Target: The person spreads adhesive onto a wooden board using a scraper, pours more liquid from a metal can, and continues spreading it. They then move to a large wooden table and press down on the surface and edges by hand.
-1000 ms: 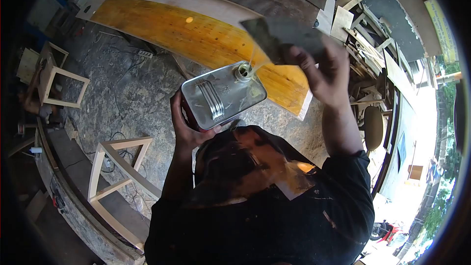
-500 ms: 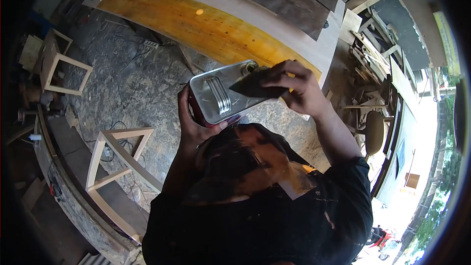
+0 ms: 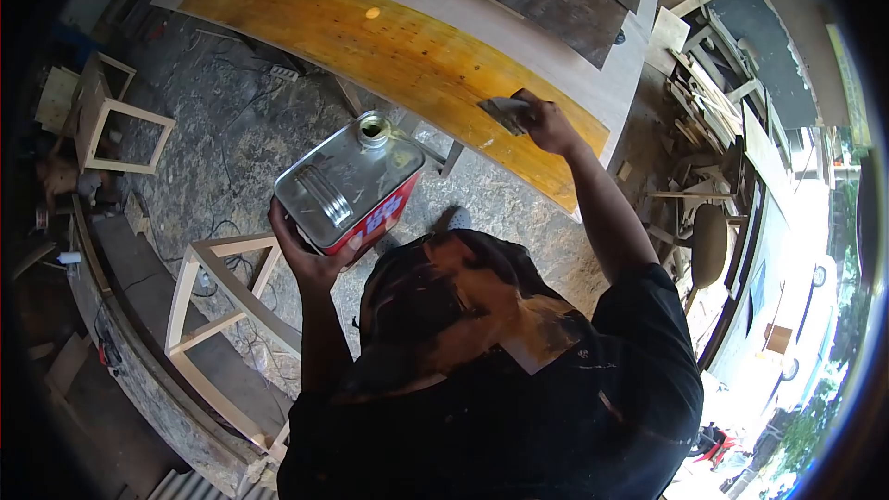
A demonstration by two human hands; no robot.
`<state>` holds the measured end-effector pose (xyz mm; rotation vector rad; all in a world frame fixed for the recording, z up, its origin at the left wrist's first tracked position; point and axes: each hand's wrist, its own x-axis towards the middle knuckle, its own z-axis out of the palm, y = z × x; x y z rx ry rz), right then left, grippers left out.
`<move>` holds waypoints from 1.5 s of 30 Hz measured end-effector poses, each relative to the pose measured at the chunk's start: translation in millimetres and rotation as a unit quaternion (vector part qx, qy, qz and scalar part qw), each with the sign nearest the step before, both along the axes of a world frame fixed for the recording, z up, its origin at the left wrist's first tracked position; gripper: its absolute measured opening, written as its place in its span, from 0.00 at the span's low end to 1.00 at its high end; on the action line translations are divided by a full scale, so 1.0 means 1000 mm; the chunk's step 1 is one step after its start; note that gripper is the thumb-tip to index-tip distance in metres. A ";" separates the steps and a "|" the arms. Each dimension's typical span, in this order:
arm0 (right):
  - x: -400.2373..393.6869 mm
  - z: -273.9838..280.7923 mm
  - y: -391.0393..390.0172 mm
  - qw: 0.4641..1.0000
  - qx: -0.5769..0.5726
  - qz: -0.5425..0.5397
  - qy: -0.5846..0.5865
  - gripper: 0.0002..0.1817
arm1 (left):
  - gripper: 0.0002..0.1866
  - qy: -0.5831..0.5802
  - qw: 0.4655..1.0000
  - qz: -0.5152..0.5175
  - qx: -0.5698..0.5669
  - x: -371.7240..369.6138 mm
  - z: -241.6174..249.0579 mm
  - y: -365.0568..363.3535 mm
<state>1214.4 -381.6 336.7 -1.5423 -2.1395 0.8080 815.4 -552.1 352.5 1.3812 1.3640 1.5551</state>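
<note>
My left hand (image 3: 324, 255) is closed round the lower side of a red metal can (image 3: 378, 213) with a silver top and a ridged handle. The can's round spout is uncapped, with yellowish residue around it. In my right hand (image 3: 554, 128), held over the long orange-yellow board (image 3: 426, 65), is a flat scraper (image 3: 506, 115). Its blade points left, just above or on the board; I cannot tell whether they touch.
A dark sheet (image 3: 556, 0) lies behind the board. Wooden frames stand on the left, one near (image 3: 208, 329) and one farther off (image 3: 130, 167). Scrap wood (image 3: 708, 93) is piled at the right. Cables lie on the dusty floor.
My right hand has moved away from the can's top, right and forward over the board, with the scraper. My left hand has carried the can left, and its spout now shows fully.
</note>
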 end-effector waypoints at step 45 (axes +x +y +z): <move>-0.121 -0.122 0.049 0.915 -0.029 -0.015 -0.403 0.13 | 0.51 0.097 0.993 -0.060 0.010 -0.223 -0.001 0.102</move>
